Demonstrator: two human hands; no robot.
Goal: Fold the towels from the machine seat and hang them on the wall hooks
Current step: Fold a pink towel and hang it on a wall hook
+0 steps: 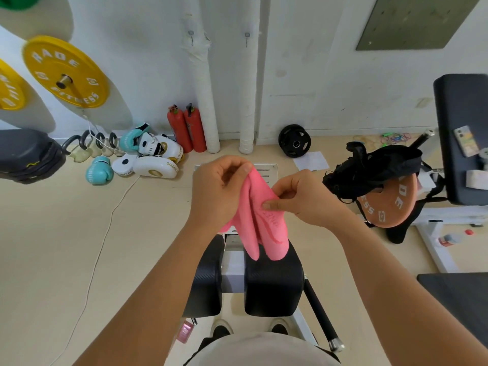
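Both hands hold a pink towel (260,220) up in front of the person, above the two black padded rollers (272,283) of a gym machine. The left hand (219,191) grips the towel's upper edge with curled fingers (244,167), the cloth bunched under them; the right hand (303,196) pinches the towel's right side between thumb and forefinger — the thumb tip pressed flat on the fabric. The towel hangs in two loose lobes whose lower ends reach down just in front of the right roller's top; whether they touch it cannot be told. On the white wall ahead two small metal hooks (191,35) sit on vertical wrapped pipes, both bare. On the floor to the left lie boxing gloves and pads (148,154) beside two red fire extinguishers (186,128); a yellow weight plate (66,72) hangs on the wall above them. To the right, a black bag (369,170) rests on an orange weight plate (393,204).
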